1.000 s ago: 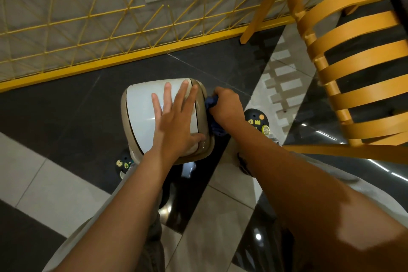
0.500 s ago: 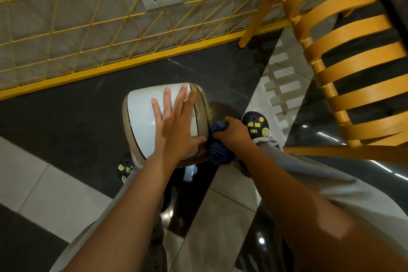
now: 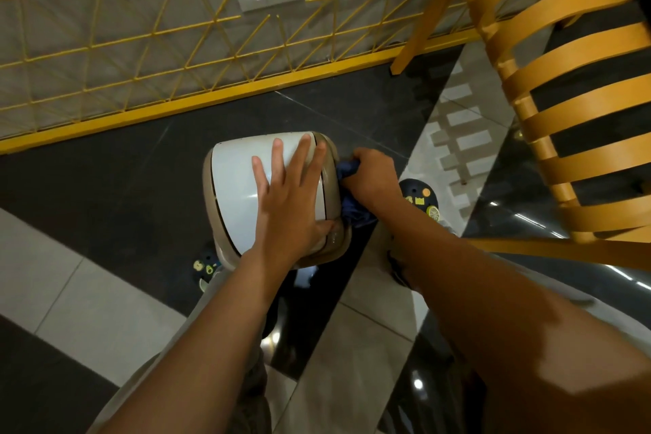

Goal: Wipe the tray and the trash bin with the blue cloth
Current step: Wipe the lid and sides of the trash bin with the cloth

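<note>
L hand (image 3: 289, 204) fingers spread flat on trash bin (image 3: 236, 187) lid; R hand (image 3: 370, 176) fingers clamp blue cloth (image 3: 352, 208) vs bin's side.

floor (image 3: 88, 187): dark and pale glossy tiles | on it: trash bin (image 3: 239, 187), chair leg (image 3: 422, 23), two dark shoes (image 3: 421, 194)

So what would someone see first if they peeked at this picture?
Probably the white trash bin in the middle, with the left hand pressed flat on its top. Right beside it, the right hand grips a blue cloth against the bin's side. The big orange slatted chair fills the upper right corner.
</note>
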{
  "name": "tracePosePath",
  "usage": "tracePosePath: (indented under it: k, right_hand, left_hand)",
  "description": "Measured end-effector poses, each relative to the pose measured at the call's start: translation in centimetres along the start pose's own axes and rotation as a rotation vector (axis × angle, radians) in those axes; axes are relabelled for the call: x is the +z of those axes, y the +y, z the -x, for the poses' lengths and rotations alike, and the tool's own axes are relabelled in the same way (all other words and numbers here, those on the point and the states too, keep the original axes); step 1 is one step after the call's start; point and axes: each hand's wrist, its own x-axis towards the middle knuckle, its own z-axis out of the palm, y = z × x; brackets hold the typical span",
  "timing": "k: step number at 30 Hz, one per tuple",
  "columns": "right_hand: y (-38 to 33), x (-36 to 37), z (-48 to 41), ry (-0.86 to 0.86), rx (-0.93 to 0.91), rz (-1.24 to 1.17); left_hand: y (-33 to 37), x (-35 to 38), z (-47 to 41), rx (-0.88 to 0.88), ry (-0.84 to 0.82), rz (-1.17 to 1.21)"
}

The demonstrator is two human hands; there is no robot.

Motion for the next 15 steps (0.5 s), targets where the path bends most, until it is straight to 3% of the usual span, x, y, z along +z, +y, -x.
tracePosePath:
  k: [10,15]
  right_hand:
    - [-1.8,-0.4,-2.3,0.093,-0.016,-0.05]
    - [-0.3,-0.3,-0.9,-0.024,-0.009,-0.014]
  left_hand:
    - [0.0,-0.1,-0.1,-0.013,-0.005,0.08]
    - [0.1,-0.7,0.0,-0.018,-0.046,0.136]
